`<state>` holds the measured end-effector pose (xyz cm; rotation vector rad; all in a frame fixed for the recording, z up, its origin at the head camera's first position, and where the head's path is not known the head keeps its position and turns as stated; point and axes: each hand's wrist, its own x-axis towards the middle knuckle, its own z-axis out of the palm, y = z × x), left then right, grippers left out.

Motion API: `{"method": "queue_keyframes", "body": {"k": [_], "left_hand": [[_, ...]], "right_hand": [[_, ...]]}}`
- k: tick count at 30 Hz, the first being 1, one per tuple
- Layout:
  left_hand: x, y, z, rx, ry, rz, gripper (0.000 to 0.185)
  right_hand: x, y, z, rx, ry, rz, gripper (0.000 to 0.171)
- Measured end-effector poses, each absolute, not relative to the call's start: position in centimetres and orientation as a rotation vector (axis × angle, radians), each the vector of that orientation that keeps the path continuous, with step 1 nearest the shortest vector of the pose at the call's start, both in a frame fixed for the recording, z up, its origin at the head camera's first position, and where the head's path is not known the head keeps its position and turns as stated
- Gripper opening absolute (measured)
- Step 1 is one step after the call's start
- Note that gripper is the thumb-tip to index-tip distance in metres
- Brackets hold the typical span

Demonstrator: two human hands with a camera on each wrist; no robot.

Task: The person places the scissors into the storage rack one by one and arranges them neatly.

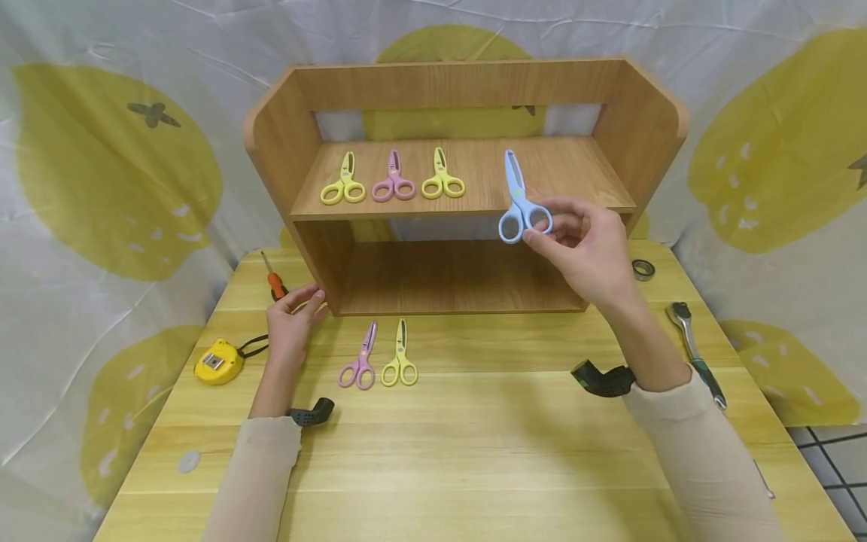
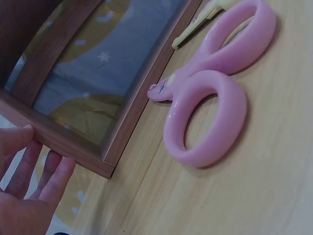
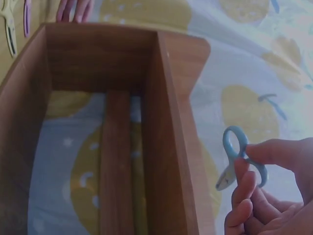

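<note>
My right hand [image 1: 588,245] pinches a light blue pair of scissors [image 1: 518,197] by one finger loop. The blades point up and away, in front of the upper shelf. In the right wrist view the thumb and fingers close on the blue loop [image 3: 234,139]. My left hand [image 1: 291,320] rests its fingertips against the left side panel of the wooden shelf unit [image 1: 315,263]. On the upper shelf lie yellow scissors [image 1: 346,179], pink scissors [image 1: 393,179] and more yellow scissors [image 1: 442,177]. Pink scissors [image 1: 360,360] and yellow scissors [image 1: 400,357] lie on the table before the unit.
Left on the table [image 1: 460,452] are an orange screwdriver [image 1: 274,282], a yellow tape measure [image 1: 219,363] and a pale disc [image 1: 189,461]. To the right are a black ring [image 1: 643,269] and a ratchet wrench [image 1: 694,350]. A lemon-print curtain [image 1: 223,45] hangs behind.
</note>
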<state>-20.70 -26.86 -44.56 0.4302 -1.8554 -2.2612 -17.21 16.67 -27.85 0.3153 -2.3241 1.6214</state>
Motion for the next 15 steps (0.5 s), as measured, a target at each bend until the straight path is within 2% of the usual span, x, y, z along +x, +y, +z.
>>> {"method": "queue_keyframes", "body": {"k": [10, 15], "left_hand": [[-20.6, -27.2, -44.5, 0.409, -1.872, -2.283, 0.022], [-20.8, -27.5, -44.5, 0.371, -1.921, -2.261, 0.024]], "right_hand": [[-21.1, 17.0, -26.3, 0.216, -2.425, 1.553, 0.042], [-22.7, 17.0, -25.8, 0.171, -2.465, 1.553, 0.044]]}}
